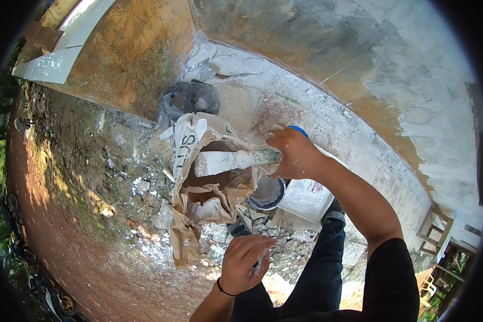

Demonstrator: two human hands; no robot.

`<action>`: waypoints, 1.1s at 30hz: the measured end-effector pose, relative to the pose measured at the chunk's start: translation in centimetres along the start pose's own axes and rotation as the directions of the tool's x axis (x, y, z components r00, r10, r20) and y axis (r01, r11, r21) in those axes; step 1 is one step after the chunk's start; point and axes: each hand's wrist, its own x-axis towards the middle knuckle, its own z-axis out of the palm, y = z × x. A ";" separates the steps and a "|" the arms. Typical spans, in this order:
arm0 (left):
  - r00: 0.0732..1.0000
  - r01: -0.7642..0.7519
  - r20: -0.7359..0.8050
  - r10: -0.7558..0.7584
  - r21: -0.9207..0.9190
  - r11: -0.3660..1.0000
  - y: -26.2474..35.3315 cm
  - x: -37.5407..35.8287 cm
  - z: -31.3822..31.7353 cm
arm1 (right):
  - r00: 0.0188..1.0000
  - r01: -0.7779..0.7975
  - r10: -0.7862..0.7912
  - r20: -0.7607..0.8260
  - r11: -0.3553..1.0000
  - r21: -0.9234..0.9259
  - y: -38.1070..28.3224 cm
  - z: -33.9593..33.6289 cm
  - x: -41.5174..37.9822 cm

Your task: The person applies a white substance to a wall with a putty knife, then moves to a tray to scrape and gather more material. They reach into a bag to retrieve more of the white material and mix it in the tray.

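Note:
My right hand [294, 154] grips the handle of a white-coated scraper [217, 163]. Its flat blade is over the open mouth of a brown paper sack [187, 221], whose torn rim is folded outward. Dusted with white, my left hand [247, 263] is below the sack, its fingers curled; whether something small is in them is hidden. A round bucket [267, 193] with grey-white residue stands right beside the sack, partly under my right hand. Behind that hand a bit of blue rim [299, 130] shows. Next to the bucket is a white, smeared container [306, 199].
A dark plastic bag [190, 100] lies behind the sack against the wall corner. Stained walls [129, 59] rise behind. Rubble and white crumbs cover the ground [129, 193]. A wooden frame [436, 231] leans at the right; motorbikes [51, 300] stand at the lower left.

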 end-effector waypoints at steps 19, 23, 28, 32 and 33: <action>0.951 -0.059 0.301 0.067 -0.036 0.998 0.2 6.4 11.5 | 0.686 -0.373 0.528 -0.501 0.846 0.381 6.8 8.5 -21.5; 0.909 -0.085 0.403 0.108 -0.075 0.994 -1.5 8.4 16.9 | 0.424 -0.604 0.697 -0.579 0.693 0.393 10.6 16.6 -26.6; 0.836 -0.084 0.537 0.112 -0.076 0.994 -5.1 10.0 23.6 | 0.076 -0.726 0.872 -0.484 0.381 0.572 15.8 25.9 -30.5; 0.772 -0.087 0.627 0.107 -0.063 0.994 -7.6 9.9 28.3 | -0.146 -0.701 0.866 -0.478 0.251 0.668 19.3 31.0 -31.0; 0.757 -0.088 0.645 0.107 -0.062 0.994 -8.1 9.7 29.2 | -0.159 -0.699 0.873 -0.461 0.230 0.678 20.0 32.0 -30.8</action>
